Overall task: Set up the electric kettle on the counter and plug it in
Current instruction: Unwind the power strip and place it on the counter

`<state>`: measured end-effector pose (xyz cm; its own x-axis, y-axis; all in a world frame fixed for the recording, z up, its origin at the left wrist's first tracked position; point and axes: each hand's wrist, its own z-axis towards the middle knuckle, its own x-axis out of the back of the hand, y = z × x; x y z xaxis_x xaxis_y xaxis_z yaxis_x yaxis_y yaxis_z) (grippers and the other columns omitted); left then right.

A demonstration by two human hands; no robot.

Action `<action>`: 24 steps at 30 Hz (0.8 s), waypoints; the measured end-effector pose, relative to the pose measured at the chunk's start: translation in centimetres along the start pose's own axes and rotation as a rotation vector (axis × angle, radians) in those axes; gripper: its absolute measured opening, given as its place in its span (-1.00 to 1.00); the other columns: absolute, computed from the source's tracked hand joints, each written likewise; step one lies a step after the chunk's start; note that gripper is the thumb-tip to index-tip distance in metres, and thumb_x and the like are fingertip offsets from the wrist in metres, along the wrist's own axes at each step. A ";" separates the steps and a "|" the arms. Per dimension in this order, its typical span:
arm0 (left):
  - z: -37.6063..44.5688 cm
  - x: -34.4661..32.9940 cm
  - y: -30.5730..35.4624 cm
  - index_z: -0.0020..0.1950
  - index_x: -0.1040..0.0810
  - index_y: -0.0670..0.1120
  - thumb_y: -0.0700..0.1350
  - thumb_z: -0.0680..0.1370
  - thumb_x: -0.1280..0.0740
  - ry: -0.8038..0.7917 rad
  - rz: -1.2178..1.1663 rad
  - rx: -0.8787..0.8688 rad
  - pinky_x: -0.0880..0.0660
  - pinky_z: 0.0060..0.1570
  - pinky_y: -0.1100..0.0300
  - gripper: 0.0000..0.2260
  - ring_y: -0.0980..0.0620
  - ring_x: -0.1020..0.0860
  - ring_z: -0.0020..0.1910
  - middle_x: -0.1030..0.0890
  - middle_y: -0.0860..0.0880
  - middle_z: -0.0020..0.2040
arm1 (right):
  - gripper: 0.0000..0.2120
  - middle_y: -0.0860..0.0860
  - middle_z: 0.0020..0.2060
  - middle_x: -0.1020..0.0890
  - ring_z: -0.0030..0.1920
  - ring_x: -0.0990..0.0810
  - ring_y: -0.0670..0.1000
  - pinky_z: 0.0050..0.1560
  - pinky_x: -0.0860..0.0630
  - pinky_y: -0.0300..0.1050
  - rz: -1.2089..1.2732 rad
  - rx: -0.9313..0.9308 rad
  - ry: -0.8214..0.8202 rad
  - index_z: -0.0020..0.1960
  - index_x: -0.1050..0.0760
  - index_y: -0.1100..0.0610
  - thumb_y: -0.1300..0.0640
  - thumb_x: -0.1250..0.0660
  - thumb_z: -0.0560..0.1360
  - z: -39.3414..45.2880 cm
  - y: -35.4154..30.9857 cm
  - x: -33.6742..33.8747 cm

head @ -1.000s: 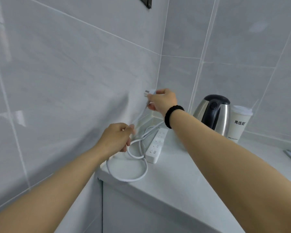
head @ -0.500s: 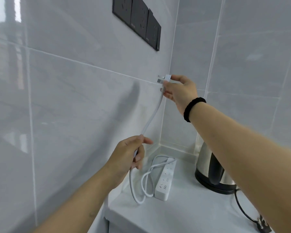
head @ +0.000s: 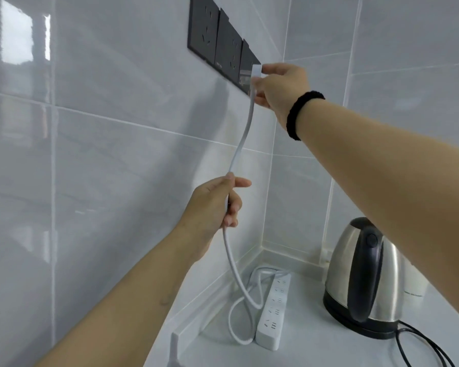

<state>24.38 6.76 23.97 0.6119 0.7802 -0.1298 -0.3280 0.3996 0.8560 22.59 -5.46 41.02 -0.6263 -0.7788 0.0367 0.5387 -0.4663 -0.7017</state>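
My right hand [head: 278,86] pinches the white plug [head: 257,71] of the power strip's cord against the rightmost of the dark wall sockets [head: 220,46]. Lower down, my left hand [head: 215,205] grips the white cord [head: 240,144], which hangs in a curve to the counter. The white power strip [head: 272,308] lies on the counter by the left wall. A steel electric kettle [head: 361,276] with a black handle stands on its base in the corner, its black cable [head: 419,345] trailing to the lower right.
Grey tiled walls meet in a corner behind the counter [head: 316,343]. A white cup [head: 415,282] stands behind the kettle, mostly hidden by my right arm. The counter's left front edge ends near a white upright piece [head: 174,345].
My right hand has risen with the plug from counter height up to the wall sockets. My left hand followed upward along the cord. The view tilted up, bringing the sockets into sight.
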 end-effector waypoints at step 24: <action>1.3 1.9 2.6 -0.07 -0.60 -0.12 -0.07 0.66 -0.10 0.125 0.005 -0.123 -0.34 -0.39 0.19 -0.69 0.12 -0.28 -0.61 -0.40 0.02 -0.54 | -0.80 -0.01 -0.10 -0.64 -0.09 -0.67 -0.03 -0.09 -0.65 -0.15 -0.020 0.251 0.044 -0.01 -0.52 0.09 0.16 -0.48 0.42 1.9 -3.3 -4.3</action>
<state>25.66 8.68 26.61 0.5179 0.8332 -0.1935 -0.4210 0.4452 0.7903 24.63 -1.39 44.52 -0.6592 -0.7519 0.0135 0.6457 -0.5751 -0.5023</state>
